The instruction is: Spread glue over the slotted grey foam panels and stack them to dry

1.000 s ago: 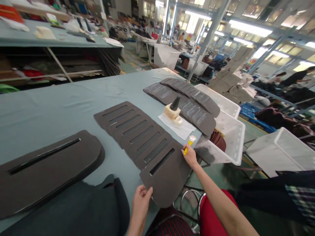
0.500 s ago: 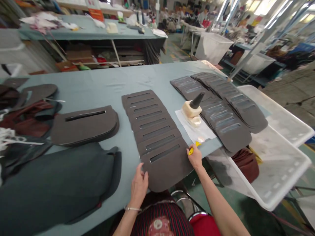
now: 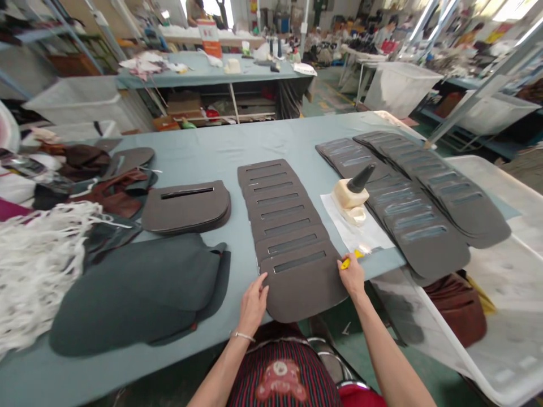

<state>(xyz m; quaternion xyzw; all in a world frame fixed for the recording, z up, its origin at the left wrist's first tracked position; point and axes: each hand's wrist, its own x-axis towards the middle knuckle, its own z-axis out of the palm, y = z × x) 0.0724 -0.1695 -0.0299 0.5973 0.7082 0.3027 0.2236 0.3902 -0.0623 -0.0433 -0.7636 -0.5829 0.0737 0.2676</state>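
Overlapping dark brown panels (image 3: 297,288), each with a long slot, lie fanned in a column in front of me. At the left edge of the nearest panel is my left hand (image 3: 253,302), fingers stretched out and touching it. My right hand (image 3: 353,278) is closed round a small yellow-handled brush (image 3: 347,263) at the panel's right edge. The brush's pale tip points toward a white sheet (image 3: 335,220). On that sheet stands a cream glue bottle (image 3: 344,195) with a black cone nozzle. Further right, more fanned slotted panels (image 3: 436,249) carry shiny wet-looking streaks round their slots.
A stack of slotted panels (image 3: 186,206) lies left, above a dark green-grey folded piece (image 3: 136,299). White netting (image 3: 42,265) and brown scraps crowd the far left. White plastic bins (image 3: 500,350) stand against the table's right side, one holding reddish-brown pieces (image 3: 458,311).
The view has swung left, so the table's contents appear further right and more of the left side shows. Both hands stay at the nearest panel's edges, the brush still in the right.
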